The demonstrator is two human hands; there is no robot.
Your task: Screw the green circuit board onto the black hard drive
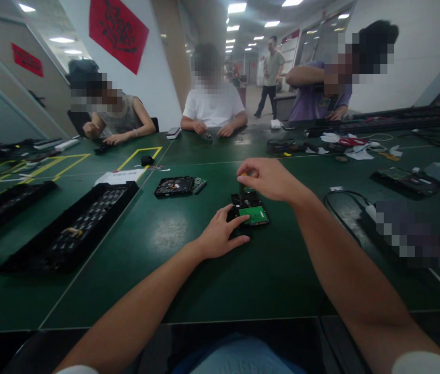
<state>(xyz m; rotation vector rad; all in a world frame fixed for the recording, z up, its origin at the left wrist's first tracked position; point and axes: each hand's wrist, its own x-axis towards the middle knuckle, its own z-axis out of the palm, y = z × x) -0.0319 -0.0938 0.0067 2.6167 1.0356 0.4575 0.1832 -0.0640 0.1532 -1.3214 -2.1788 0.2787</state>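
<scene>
A black hard drive [249, 207] with a green circuit board on top lies on the green table [189, 270] in front of me. My left hand [220, 234] rests against its near left side, fingers and thumb spread around the edge. My right hand [269, 179] hovers just above the drive's far end, fingers pinched on a thin upright tool, probably a screwdriver, whose tip points down at the drive. A second black hard drive [179, 186] lies further left, untouched.
A long black tray [72, 228] lies to the left. A power strip with cable [371, 210] sits at the right. Three people sit at the table's far side, and one person stands in the corridor behind them. Cables and parts litter the far right.
</scene>
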